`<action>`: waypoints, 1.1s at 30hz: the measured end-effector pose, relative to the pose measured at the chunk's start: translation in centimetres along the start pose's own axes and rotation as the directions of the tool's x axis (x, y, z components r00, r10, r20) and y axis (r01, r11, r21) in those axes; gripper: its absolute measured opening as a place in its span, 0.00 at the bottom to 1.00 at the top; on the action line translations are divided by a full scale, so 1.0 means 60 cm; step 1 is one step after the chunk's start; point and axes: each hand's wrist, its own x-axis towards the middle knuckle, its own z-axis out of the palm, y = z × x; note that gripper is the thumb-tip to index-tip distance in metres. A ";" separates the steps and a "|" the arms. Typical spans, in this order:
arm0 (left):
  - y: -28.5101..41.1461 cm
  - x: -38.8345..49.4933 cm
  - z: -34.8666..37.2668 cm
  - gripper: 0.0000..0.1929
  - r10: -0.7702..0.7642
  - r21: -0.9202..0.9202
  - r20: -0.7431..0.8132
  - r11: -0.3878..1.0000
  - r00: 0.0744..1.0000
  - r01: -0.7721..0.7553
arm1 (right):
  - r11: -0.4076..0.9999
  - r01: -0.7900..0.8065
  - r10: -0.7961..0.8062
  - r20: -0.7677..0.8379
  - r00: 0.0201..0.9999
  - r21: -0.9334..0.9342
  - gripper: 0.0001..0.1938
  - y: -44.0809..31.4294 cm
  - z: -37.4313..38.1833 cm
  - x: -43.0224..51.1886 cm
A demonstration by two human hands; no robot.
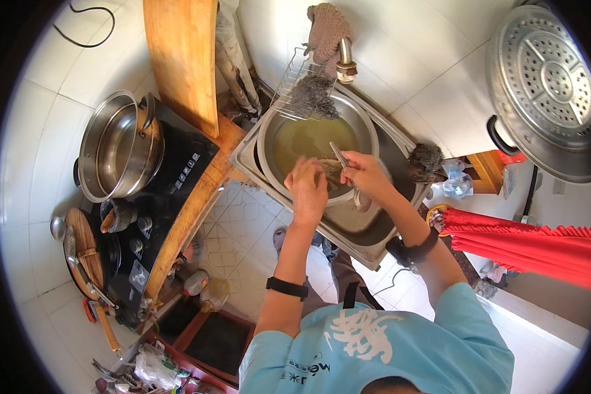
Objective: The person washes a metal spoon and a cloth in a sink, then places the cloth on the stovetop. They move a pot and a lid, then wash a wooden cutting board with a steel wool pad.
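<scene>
A metal spoon (339, 155) is gripped in my right hand (367, 175), its handle end pointing up and its bowl lower down near the basin's near rim. My left hand (307, 189) is beside it with bent fingers, over the near part of a round metal basin (265, 147). Between the two hands lies a rough brown thing (331, 168), perhaps a scrubber or cloth, partly hidden by my fingers. Whether my left fingers hold it cannot be told. Cloudy yellow-green water (315, 135) fills the basin, which stands in a stainless steel sink (359, 224).
Behind the basin a wire rack (290, 81) holds steel wool (315, 96), beside a tap (346, 64). Another dark scrubber (426, 157) sits at the sink's right corner. At left, a steel pot (120, 147) stands on a black cooktop (187, 162). A red curtain (517, 246) hangs at right.
</scene>
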 end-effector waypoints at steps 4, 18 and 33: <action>-0.115 0.002 0.060 0.09 -0.256 0.330 0.338 0.933 0.905 0.141 | 0.891 -0.092 0.040 -0.125 0.991 -0.445 0.20 0.143 -0.017 0.112; -0.240 0.106 0.190 0.15 -0.457 0.657 0.629 0.745 0.629 -0.116 | 0.345 -0.141 0.105 -0.111 0.988 -0.928 0.10 0.248 0.001 0.290; -0.279 0.095 0.176 0.31 -0.522 0.494 0.574 0.835 0.631 0.242 | 0.230 -0.260 0.178 -0.222 0.959 -0.938 0.07 0.247 -0.017 0.315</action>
